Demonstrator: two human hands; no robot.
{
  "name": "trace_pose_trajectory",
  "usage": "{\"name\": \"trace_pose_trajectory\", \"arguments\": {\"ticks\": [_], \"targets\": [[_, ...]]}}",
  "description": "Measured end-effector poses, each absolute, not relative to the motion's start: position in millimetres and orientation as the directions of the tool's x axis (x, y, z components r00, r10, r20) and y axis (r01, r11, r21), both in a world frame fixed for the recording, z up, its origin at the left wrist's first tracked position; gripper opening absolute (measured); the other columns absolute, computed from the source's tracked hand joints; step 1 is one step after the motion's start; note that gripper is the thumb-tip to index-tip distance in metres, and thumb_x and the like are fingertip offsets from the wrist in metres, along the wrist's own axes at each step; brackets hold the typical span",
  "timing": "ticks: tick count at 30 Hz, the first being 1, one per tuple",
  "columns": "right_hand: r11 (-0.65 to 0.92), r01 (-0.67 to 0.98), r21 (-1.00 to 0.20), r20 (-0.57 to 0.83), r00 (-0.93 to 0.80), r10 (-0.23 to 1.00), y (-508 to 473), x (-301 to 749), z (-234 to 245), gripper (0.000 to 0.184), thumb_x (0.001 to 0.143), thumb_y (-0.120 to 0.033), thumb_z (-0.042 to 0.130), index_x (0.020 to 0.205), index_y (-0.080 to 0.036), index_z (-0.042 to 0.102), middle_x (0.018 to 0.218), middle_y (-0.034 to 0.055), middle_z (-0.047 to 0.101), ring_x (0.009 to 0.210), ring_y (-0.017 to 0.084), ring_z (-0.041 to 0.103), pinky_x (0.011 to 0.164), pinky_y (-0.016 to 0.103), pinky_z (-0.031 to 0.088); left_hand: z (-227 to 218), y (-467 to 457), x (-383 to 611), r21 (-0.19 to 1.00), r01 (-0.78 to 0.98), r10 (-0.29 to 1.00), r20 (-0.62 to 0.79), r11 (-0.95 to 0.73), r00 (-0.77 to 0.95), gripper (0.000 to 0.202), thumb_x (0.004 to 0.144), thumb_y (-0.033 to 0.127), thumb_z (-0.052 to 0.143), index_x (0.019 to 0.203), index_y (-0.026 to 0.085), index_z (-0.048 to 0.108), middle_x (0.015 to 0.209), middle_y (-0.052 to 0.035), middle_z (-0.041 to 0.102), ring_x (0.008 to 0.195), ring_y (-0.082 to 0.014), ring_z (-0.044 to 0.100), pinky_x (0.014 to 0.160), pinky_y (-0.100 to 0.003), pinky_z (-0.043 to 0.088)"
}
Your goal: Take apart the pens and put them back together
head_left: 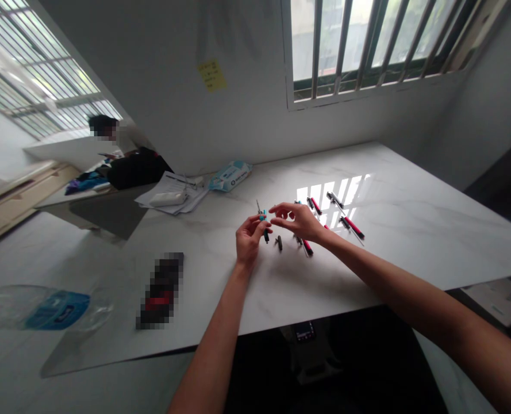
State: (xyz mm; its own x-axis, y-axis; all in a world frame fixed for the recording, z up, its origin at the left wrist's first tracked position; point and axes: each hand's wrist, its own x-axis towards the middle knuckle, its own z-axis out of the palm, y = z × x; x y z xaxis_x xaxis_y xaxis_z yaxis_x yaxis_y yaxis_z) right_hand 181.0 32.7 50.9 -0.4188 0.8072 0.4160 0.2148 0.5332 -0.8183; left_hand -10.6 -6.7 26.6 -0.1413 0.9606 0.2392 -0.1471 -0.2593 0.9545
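Observation:
My left hand (250,237) is closed around a small blue and black pen (262,219) whose thin tip points up and away. My right hand (297,219) hovers just to its right with the fingers curled loosely and apart, its fingertips near the pen and nothing in them. A small dark pen part (279,242) lies on the white marble table (410,230) under my hands. Several red and black pens (352,226) lie scattered to the right of my right hand.
A plastic bottle with a blue label (43,309) lies at the near left. A blurred dark object (160,290) sits left of my arm. Papers (173,195) and a wipes packet (230,175) lie at the far side. A person (121,152) sits beyond.

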Motion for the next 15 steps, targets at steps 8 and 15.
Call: {"name": "trace_pose_trajectory", "arguments": {"ticks": [8, 15], "targets": [[0.435, 0.009, -0.901, 0.408, -0.329, 0.852, 30.9, 173.0, 53.6, 0.028, 0.088, -0.045, 0.08, 0.094, -0.017, 0.081, 0.089, 0.0063, 0.08, 0.079, 0.018, 0.072, 0.075, 0.03, 0.056, 25.5, -9.6, -2.4, 0.968, -0.087, 0.972, 0.235, -0.236, -0.023, 0.043, 0.073, 0.047, 0.094, 0.1, 0.018, 0.077, 0.082, -0.0054, 0.077, 0.067, -0.0176, 0.072, 0.068, -0.031, 0.059], [0.411, -0.108, -0.905, 0.422, -0.132, 0.897, 37.1, 180.8, 62.3, 0.024, 0.088, -0.041, 0.078, 0.092, -0.018, 0.073, 0.093, 0.0059, 0.079, 0.088, 0.018, 0.075, 0.081, 0.03, 0.06, 25.4, -5.8, -11.8, 0.955, 0.071, 0.949, 0.295, -0.289, -0.108, 0.022, 0.083, 0.037, 0.082, 0.096, 0.02, 0.079, 0.079, -0.0015, 0.07, 0.065, -0.0116, 0.059, 0.062, -0.023, 0.048]]}}
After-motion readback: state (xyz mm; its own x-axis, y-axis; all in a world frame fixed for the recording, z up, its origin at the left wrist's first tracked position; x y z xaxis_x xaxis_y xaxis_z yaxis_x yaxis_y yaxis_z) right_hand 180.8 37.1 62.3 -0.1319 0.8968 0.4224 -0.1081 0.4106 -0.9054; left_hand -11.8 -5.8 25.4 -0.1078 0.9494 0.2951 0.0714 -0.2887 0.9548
